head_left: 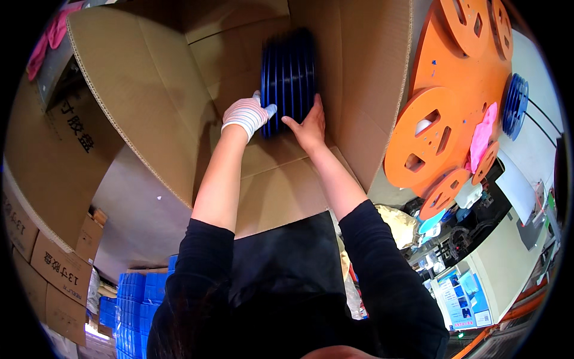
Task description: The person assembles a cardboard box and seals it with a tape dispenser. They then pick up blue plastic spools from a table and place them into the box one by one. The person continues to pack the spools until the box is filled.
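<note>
Inside a large open cardboard box, both my hands grip a row of dark blue plastic reels standing on edge, pressed side by side. My left hand, in a white striped glove, closes on the left side of the row near its lower end. Against the right side presses my bare right hand, thumb toward the front and fingers partly hidden behind the rim. The far top of the reels is blurred. Beneath them shows the box's bottom.
An orange machine with round discs stands right of the box, with a pink cloth on it. Beyond hangs another blue reel. Stacked cartons and wrapped blue pieces are at lower left. A desk is at lower right.
</note>
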Tool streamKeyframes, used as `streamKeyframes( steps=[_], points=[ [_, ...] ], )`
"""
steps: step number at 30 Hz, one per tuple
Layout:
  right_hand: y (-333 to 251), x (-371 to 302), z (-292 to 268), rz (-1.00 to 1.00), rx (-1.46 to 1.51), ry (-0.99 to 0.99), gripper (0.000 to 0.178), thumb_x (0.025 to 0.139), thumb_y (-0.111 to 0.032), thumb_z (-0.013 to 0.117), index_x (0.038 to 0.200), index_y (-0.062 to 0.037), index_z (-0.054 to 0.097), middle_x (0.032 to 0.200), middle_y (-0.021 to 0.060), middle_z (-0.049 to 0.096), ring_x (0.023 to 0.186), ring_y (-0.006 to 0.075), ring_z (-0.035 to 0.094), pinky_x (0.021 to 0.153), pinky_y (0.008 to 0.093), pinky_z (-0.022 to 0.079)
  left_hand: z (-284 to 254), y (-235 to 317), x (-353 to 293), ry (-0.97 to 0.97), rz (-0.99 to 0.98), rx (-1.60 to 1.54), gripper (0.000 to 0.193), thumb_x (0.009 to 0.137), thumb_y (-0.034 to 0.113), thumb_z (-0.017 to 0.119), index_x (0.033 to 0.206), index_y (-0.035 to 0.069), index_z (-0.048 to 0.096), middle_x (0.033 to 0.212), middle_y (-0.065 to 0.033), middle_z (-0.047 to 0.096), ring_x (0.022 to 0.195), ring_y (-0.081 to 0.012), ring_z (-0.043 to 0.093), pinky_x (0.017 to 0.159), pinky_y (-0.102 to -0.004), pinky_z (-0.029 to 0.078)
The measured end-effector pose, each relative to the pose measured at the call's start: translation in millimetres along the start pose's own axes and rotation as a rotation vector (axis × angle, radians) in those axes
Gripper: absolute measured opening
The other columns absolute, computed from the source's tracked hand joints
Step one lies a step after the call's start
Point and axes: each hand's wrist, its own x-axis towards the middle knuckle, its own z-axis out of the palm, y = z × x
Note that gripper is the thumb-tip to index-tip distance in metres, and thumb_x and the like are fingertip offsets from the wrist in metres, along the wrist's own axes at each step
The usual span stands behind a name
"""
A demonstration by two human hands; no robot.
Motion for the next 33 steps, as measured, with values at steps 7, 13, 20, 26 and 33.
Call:
streamKeyframes(
  steps=[7,13,20,26,33],
  points=[
    [-28,36,-25,-0.279,-0.337,0.276,0.073,0.088,-0.017,0.061,0.149,-0.0066,0.022,0.156,0.0139,0.021,0.145,0.0345,0.015,0.116,0.049,0.015,72,8,30,-0.057,0.206,-0.588,0.11,0.082,0.041,0.068,0.151,0.015,-0.013,0.138,-0.0266,0.045,0.121,-0.0318,0.052,0.096,-0.0341,0.046],
    [-11,-1,-32,-0.157,-0.303,0.086,0.073,0.088,-0.02,0.06,0.15,-0.0109,0.022,0.158,0.0107,0.015,0.146,0.0344,0.012,0.117,0.0484,0.014,95,6,41,0.454,0.221,-0.444,0.11,0.074,0.031,0.076,0.152,0.006,0.002,0.143,-0.0246,0.041,0.129,-0.0329,0.045,0.105,-0.0329,0.037],
    [-24,-43,-56,-0.222,-0.165,0.13,0.079,0.082,-0.015,0.066,0.149,-0.0102,0.025,0.156,0.017,0.019,0.144,0.0376,0.015,0.115,0.0513,0.018,102,4,12,0.499,0.255,-0.469,0.107,0.075,0.028,0.075,0.152,0.008,0.003,0.153,-0.0227,0.026,0.138,-0.0328,0.033,0.111,-0.0344,0.031],
    [-44,-105,-99,-0.282,-0.108,0.088,0.078,0.082,-0.012,0.066,0.149,-0.0106,0.026,0.156,0.0171,0.019,0.144,0.0379,0.016,0.114,0.0504,0.021,92,9,-16,0.481,0.22,-0.515,0.102,0.078,0.026,0.073,0.153,0.014,0.004,0.156,-0.019,0.02,0.141,-0.0335,0.029,0.113,-0.0354,0.029],
    [-33,-199,-128,-0.22,-0.069,0.062,0.073,0.082,-0.012,0.066,0.146,-0.0092,0.032,0.154,0.0187,0.024,0.141,0.0394,0.026,0.112,0.0475,0.029,84,9,-35,0.675,0.487,-0.013,0.089,0.081,0.03,0.068,0.151,0.012,0.017,0.154,-0.0253,0.02,0.144,-0.0394,0.015,0.116,-0.0409,0.019]
  ],
)
